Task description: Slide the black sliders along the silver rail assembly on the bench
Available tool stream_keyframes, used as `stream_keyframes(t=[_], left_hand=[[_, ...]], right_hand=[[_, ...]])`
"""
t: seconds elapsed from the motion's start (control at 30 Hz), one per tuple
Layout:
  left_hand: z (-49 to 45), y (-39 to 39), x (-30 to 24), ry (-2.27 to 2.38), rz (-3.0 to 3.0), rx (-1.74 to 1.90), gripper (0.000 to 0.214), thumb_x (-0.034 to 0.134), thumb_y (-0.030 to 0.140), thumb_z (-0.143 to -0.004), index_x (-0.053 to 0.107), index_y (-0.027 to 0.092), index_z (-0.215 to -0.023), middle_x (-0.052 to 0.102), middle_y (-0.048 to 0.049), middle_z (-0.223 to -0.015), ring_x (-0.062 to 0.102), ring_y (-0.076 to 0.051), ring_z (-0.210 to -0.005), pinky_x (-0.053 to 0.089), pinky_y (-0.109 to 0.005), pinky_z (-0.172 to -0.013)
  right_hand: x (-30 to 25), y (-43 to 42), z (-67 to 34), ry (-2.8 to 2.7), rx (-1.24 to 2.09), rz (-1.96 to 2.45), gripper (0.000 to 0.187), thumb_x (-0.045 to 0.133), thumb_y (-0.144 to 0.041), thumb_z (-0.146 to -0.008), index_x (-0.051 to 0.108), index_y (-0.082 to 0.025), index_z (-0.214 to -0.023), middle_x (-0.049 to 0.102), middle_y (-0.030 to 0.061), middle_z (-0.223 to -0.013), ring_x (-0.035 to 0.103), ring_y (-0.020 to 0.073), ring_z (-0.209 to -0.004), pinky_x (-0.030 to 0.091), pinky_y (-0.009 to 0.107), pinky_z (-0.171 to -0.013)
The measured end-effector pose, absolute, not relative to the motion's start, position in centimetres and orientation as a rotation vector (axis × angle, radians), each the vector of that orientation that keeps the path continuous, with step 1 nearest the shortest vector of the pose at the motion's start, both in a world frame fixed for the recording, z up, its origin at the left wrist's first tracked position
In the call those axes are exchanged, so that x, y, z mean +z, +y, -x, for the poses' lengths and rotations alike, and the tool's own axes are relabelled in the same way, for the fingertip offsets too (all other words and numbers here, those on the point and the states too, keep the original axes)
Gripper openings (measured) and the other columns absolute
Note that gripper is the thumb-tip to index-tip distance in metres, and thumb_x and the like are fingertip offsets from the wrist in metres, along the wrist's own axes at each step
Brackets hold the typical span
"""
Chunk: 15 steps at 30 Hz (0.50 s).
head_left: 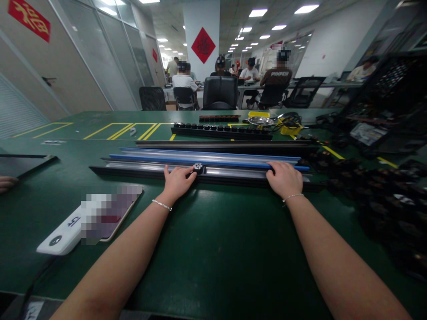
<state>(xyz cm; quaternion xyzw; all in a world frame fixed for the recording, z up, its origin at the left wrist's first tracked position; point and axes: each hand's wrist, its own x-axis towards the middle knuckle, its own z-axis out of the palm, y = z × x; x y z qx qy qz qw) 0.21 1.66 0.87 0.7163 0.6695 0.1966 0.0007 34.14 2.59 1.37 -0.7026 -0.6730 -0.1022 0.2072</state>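
And there's the L hand point(179, 180), thumb & forefinger pinching the small black block point(199, 168) at about the mid of the near black rail point(233, 179)! R hand point(286, 179) curls over that rail's R half, fingertips partly hidden, can't tell if it's gripping. Just behind the rail: a blue-edged rail point(207, 157) (nice shine, btw); farther back, a knobbed black strip point(222, 132); dark parts pile point(376, 200) off its R end; phone point(124, 210) & white device point(65, 232) in front, to its L
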Motion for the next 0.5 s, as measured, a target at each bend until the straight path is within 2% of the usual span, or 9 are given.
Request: stream_keyframes(t=[0.3, 0.5], left_hand=[[-0.2, 1.6, 0.8, 2.091, -2.327, 0.572, 0.042, 0.035, 0.049, -0.088, 0.057, 0.035, -0.120, 0.066, -0.0024, -0.114, 0.054, -0.026, -0.112, 0.007, -0.063, -0.106], [-0.3, 1.4, 0.7, 2.066, -2.469, 0.488, 0.048, 0.031, 0.053, -0.089, 0.054, 0.031, -0.125, 0.067, -0.0050, -0.111, 0.055, -0.025, -0.108, 0.016, -0.058, -0.106]], right_hand=[[1.0, 2.8, -34.4, -1.872, -0.356, 1.901, 0.038, 0.039, -0.026, -0.082, 0.062, -0.021, -0.112, 0.063, 0.0074, -0.118, 0.051, 0.0256, -0.109, 0.039, 0.043, -0.088], [1.3, 2.2, -30.8, -2.093, -0.312, 1.593, 0.038, 0.039, -0.023, -0.083, 0.063, -0.015, -0.111, 0.061, 0.0099, -0.119, 0.051, 0.0235, -0.113, 0.038, 0.039, -0.095]])
